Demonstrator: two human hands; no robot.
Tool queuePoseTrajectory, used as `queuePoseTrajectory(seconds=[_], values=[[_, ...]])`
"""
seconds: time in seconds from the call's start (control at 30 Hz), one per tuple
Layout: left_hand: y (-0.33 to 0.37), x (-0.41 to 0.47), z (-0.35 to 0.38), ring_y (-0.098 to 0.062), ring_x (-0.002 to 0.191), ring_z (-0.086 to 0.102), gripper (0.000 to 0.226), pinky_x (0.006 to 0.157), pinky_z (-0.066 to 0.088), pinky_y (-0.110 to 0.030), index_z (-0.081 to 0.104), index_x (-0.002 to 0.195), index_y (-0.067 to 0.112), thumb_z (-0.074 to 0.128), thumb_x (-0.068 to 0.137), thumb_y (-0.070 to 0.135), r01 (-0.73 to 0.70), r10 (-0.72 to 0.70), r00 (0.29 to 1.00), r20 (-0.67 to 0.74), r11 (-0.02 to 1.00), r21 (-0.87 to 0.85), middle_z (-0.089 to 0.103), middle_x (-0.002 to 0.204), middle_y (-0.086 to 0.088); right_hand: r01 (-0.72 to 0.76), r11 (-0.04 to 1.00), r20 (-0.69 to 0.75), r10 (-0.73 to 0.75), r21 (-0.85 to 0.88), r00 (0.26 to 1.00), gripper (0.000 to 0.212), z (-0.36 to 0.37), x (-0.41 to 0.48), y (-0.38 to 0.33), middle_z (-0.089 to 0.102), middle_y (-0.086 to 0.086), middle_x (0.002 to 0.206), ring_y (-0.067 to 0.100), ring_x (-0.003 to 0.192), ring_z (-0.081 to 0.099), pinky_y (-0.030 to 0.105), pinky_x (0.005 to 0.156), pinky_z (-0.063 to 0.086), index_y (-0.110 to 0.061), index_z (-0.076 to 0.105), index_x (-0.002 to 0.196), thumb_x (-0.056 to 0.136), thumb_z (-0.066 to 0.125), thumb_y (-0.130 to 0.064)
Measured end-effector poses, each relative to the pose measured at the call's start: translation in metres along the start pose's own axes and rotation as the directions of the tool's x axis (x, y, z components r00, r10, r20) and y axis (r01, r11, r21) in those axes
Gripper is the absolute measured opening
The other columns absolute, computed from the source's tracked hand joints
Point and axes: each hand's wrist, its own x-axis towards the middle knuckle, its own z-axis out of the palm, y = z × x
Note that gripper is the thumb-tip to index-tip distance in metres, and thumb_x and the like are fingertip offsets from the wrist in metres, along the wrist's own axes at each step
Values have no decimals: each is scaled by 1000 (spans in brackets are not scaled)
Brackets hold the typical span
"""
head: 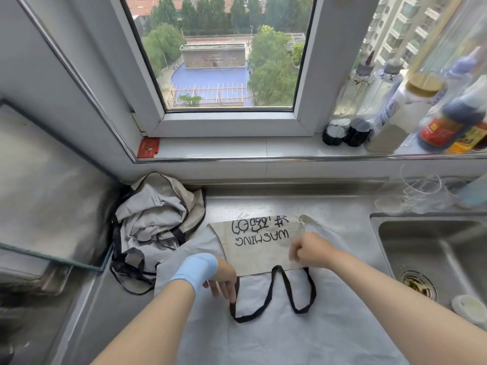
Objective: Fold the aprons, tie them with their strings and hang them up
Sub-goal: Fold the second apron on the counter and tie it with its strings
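On the steel counter point(342, 206), a pale apron point(316, 338) was spread flat.
Its black strap point(268, 293) was pinched by the left hand point(224, 277); its printed beige flap point(261, 256) was gripped by the right hand point(311, 250). A crumpled apron point(155, 214) was heaped just left, a sink point(434, 246) right.

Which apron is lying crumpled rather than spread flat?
The grey black-trimmed apron, heaped in the counter's back left corner. The apron printed WASHING lies spread flat.
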Motion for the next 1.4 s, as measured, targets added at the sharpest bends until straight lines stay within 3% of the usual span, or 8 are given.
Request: queuePoseTrajectory(seconds=[0.1, 0.2, 0.53, 0.8, 0.97, 1.07, 1.23, 1.4], values=[[26, 13, -17, -21, 95, 64, 28, 78, 48, -27, 71, 109, 16, 51, 89, 18, -111, 15, 893, -449, 976, -188, 66, 122, -3, 18, 999, -427, 1, 40, 904, 31, -25, 16, 9, 67, -6, 103, 20, 98, 62, 30, 76, 47, -32, 68, 85, 85, 48, -9], [51, 31, -27, -23, 112, 58, 32, 94, 47, -31, 63, 117, 26, 45, 91, 18, -292, 96, 693, -715, 944, -156, 60, 125, 1, -28, 997, -440, -6, -70, 898, 24, -39, 35, 28, 55, -3, 123, 25, 110, 59, 32, 77, 43, -29, 63, 119, 98, 51, -25], [63, 98, -42, -22, 149, -9, 83, 121, 8, -41, -4, 154, 26, 47, 94, 50, -162, 320, 625, -712, 945, 283, -10, 162, 1, 82, 961, -407, -188, -265, 894, 11, -42, 74, 51, 64, -8, 102, 21, 93, 63, 27, 67, 35, -30, 70, 93, 90, 61, -25], [40, 118, -36, -23, 143, -29, 95, 120, -8, -44, -15, 152, 27, 43, 86, 64, -76, 320, 626, -711, 932, 353, -29, 157, 1, -169, 968, -505, 242, 187, 828, 21, -50, 84, 62, 56, 2, 118, 26, 107, 58, 30, 77, 40, -24, 66, 106, 91, 55, -14], [40, 109, -27, -29, 146, 19, 68, 118, 13, -44, 29, 149, 21, 39, 83, 35, -84, 371, 441, -817, 924, 374, 19, 158, -7, -1, 999, -749, -36, -49, 662, 42, -24, 69, 27, 55, 8, 115, 31, 104, 53, 39, 85, 43, -15, 64, 113, 75, 57, 2], [21, 114, -18, -31, 132, 42, 62, 107, 28, -46, 47, 138, 19, 36, 82, 44, -63, 271, 455, -848, 960, 273, 45, 145, -8, 139, 949, -502, -269, -282, 822, 45, 12, 62, 17, 42, 7, 147, 31, 136, 39, 46, 112, 30, -23, 52, 134, 89, 53, -22], [-16, 115, -11, -23, 148, -16, 77, 118, -6, -46, -16, 151, 26, 2, 84, 60, 86, 179, 564, -806, 958, 273, -20, 160, 0, 62, 925, -214, -151, -376, 965, 64, 38, 60, 22, -19, 3, 163, 20, 149, -22, 45, 122, -9, -34, -7, 156, 100, 19, -51], [-28, 95, 10, -27, 123, 44, 43, 100, 39, -48, 55, 121, 22, 60, 81, 36, 36, 32, 309, -951, 998, 45, 46, 136, -6, -83, 931, -378, -62, -355, 924, 65, 68, 47, -10, 14, 17, 163, 34, 151, 9, 60, 117, 13, -23, 26, 155, 93, 27, -45]])
